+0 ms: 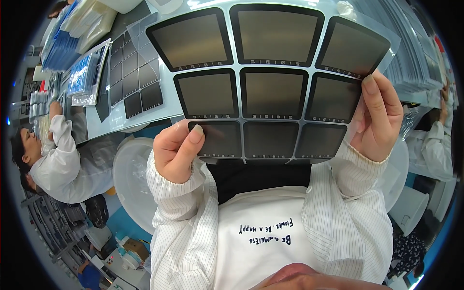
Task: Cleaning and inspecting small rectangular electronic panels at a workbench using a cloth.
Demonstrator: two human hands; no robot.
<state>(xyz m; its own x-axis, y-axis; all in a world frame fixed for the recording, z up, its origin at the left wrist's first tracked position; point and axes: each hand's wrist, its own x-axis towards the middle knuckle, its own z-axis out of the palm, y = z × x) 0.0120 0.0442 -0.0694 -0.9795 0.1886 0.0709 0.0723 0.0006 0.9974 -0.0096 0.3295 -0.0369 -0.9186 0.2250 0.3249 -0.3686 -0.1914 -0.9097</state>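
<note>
Fingers [189, 146] of the left hand [175, 153] and right hand [379, 118] pinch a clear sheet [274, 93] between them, its dark, glossy, black-edged panels [278, 36] in rows; beyond, leftward, a similar sheet [131, 83] lies on the surface [166, 104].
</note>
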